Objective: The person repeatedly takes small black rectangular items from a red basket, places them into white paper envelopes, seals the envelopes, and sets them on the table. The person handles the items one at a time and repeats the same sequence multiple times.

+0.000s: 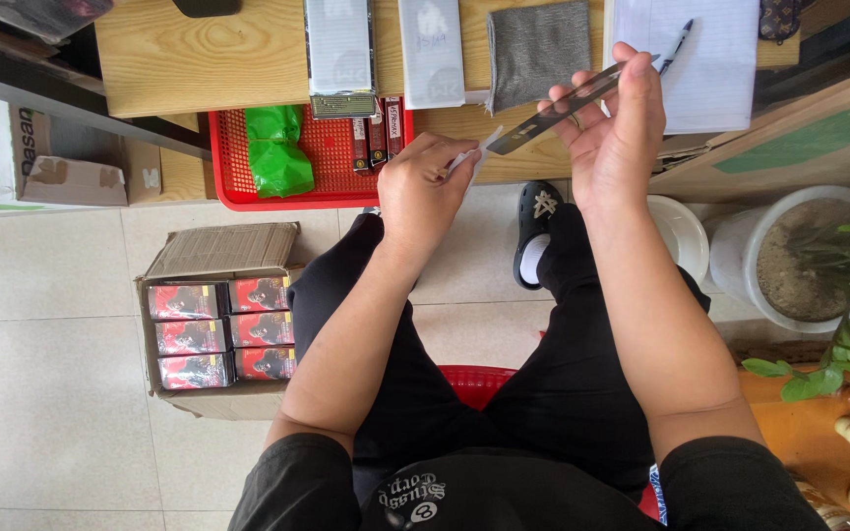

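From the head camera: a red basket (248, 167) with green bags (282, 147) sits on the far wooden surface (199, 59), and an open carton of red boxes (218, 329) stands on the floor at left (nothing blocks the hands). The right hand (617, 128), raised, grips a dark metal strip (563, 106); the left hand (430, 187) pinches a white slip (474, 155) at the strip's lower end.

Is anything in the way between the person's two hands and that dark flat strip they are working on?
Nothing visible. The right hand already holds the dark flat strip in the air above the wooden table, and the left hand touches its near end with a small white piece.
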